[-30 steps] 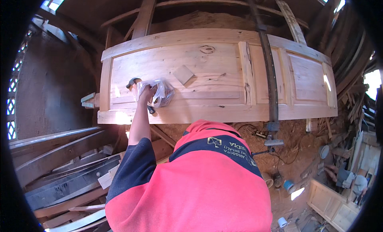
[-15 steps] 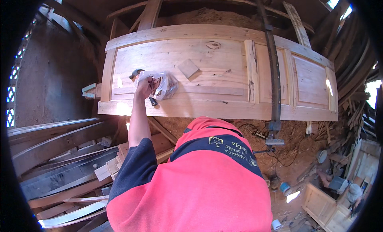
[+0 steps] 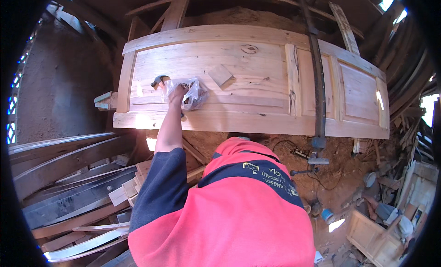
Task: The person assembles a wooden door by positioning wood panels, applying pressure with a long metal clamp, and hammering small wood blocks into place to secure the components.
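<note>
My left hand (image 3: 178,94) reaches into a clear plastic bag (image 3: 196,96) lying on a pale panelled wooden door (image 3: 220,123). Its fingers are hidden by the crumpled plastic and by what looks like brownish pieces inside. Just left of the bag lies a hammer (image 3: 159,80), its dark head showing and most of its handle covered by the bag and my arm. A square piece of wood (image 3: 221,76) rests on the door panel to the right of the bag. My right hand is out of sight.
A long dark metal bar clamp (image 3: 317,83) crosses the door to the right. Stacked boards (image 3: 73,189) crowd the lower left. A cable runs over the sawdust-covered floor (image 3: 335,175). Another person (image 3: 390,214) is by a wooden panel at the lower right.
My left hand has shifted slightly right and deeper into the bag. The bag's plastic has changed shape, and my arm now covers more of the hammer handle.
</note>
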{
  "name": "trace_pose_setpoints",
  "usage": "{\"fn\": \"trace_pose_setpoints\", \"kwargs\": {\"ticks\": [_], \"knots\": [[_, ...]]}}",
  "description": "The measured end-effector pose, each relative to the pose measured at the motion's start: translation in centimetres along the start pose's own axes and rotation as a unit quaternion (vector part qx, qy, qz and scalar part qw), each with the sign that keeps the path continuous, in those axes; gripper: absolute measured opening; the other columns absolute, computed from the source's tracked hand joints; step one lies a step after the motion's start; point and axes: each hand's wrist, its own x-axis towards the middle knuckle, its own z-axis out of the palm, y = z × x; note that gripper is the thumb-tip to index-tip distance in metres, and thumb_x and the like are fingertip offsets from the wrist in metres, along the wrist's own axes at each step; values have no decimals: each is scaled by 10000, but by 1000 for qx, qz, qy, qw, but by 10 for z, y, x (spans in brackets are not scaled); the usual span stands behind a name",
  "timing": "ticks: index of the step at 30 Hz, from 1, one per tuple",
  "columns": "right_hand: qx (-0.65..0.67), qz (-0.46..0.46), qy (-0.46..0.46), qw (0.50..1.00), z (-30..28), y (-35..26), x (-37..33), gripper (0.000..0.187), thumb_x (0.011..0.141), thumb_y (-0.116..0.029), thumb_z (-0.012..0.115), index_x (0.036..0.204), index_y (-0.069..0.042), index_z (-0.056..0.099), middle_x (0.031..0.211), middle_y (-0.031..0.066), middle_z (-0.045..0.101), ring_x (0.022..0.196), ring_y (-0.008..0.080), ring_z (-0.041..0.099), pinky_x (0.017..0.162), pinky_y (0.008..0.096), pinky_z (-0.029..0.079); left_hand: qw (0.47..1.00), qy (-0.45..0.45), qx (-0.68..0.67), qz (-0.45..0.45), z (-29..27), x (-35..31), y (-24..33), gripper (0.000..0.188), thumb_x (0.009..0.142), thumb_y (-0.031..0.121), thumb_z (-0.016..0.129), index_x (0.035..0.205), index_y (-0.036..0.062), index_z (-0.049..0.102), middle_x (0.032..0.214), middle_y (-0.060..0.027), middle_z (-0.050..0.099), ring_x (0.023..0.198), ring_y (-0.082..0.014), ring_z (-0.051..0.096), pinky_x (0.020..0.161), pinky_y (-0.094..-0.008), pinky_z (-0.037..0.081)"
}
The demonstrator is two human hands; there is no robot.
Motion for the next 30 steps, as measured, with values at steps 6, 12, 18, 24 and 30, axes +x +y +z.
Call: {"fn": "trace_pose_setpoints", "kwargs": {"ticks": [6,12,18,24,30], "knots": [[157,57,-21,986,9,27,-5,292,948,-195,582,1085,32,702,918,156,741,810,214,716,701,365,569,999,3,-36,-19,2,-9,10,506,928,519,555,1216,117,661,1237,-189,676,1171,-386,628,973,-470,486],[30,-47,5,998,32,45,-17,298,946,-228,596,1057,26,707,892,184,729,761,278,709,682,383,562,994,34,-39,98,-36,-13,-12,325,990,258,497,1153,47,682,1184,-237,677,1114,-398,637,921,-489,491],[19,-47,9,999,-4,-36,-49,297,941,-213,585,1079,27,693,915,154,738,764,244,715,606,360,555,953,-177,-223,107,-111,-103,28,392,970,356,576,734,75,713,611,26,539,529,-96,481,488,-303,349],[69,39,71,994,12,-20,-33,242,897,-186,629,1026,-2,718,926,186,721,863,305,710,788,417,561,903,-28,-411,-118,-79,-111,-88,255,991,290,575,798,137,642,641,25,536,525,-69,481,443,-245,319],[34,51,55,997,16,-54,-49,275,899,-229,615,1049,-26,724,965,218,721,909,351,712,804,440,556,919,71,-347,-174,38,-48,-147,423,935,354,624,752,-24,570,636,-113,557,466,-219,456,424,-410,346]]}}
